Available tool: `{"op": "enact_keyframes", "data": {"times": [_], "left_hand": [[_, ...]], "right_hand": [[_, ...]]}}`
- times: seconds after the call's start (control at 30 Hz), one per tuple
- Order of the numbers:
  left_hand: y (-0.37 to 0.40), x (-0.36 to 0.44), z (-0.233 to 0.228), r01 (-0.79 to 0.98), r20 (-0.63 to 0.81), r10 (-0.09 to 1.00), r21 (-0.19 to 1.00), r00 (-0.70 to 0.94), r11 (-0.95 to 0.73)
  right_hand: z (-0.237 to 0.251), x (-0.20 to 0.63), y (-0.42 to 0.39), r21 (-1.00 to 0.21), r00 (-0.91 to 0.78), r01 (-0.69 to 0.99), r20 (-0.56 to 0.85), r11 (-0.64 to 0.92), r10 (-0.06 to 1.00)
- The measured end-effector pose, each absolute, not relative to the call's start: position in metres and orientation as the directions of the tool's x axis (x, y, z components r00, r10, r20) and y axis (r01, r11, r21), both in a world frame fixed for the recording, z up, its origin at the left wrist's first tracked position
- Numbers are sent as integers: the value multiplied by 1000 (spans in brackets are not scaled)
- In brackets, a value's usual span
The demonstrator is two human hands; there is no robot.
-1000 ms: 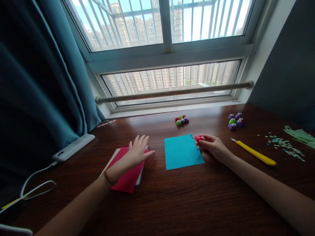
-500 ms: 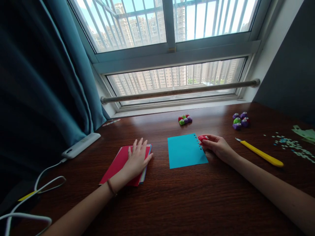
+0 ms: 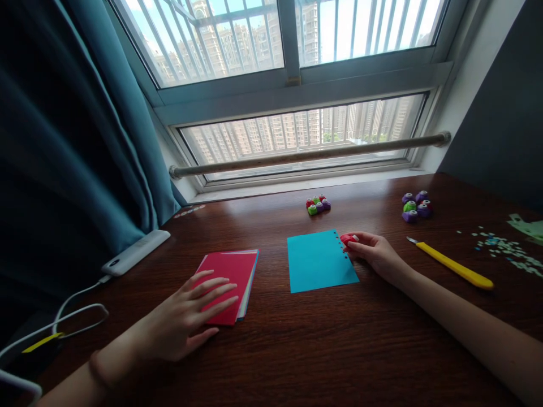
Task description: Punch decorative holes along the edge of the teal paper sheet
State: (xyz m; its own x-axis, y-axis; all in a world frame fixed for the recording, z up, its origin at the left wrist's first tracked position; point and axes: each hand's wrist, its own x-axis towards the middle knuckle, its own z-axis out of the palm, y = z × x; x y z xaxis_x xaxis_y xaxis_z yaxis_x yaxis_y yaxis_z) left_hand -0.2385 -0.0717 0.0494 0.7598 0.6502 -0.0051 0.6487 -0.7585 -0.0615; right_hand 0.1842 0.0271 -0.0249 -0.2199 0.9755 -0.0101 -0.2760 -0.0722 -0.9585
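A small red punch (image 3: 348, 239) is gripped between the thumb and fingers of the right hand (image 3: 375, 251), at the right edge of a blue sheet (image 3: 318, 263). A row of small holes is noted along that edge. The sheet is laid flat on the dark wooden worktop (image 3: 271, 356).

The left hand (image 3: 182, 319) is held with fingers spread over the lower left part of a paper stack (image 3: 233, 265), topped with red; whether contact is made cannot be told. Nothing is grasped by it.

A yellow-handled knife (image 3: 453, 264) is found beyond the right hand, with paper bits (image 3: 504, 249) scattered to its right. Two clusters of coloured punches, one central (image 3: 318, 206) and one right (image 3: 416, 208), are placed towards the window.
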Motion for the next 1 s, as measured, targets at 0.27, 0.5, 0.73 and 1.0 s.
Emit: {"op": "enact_keyframes", "data": {"times": [0.27, 0.5, 0.73, 1.0], "left_hand": [[-54, -256, 50, 666, -104, 664, -15, 740, -745], [-33, -269, 37, 668, 2, 673, -124, 740, -734], [-30, -241, 28, 620, 188, 593, -155, 783, -769], [-2, -116, -1, 835, 308, 900, 365, 310, -413]], "right_hand": [[-22, 184, 25, -951, -211, -295, -26, -89, 977], [-18, 182, 22, -948, -199, -305, -32, -93, 979], [-18, 182, 23, -961, -220, -269, -6, -66, 976], [-25, 180, 24, -991, -148, -54, 129, 122, 981]]}}
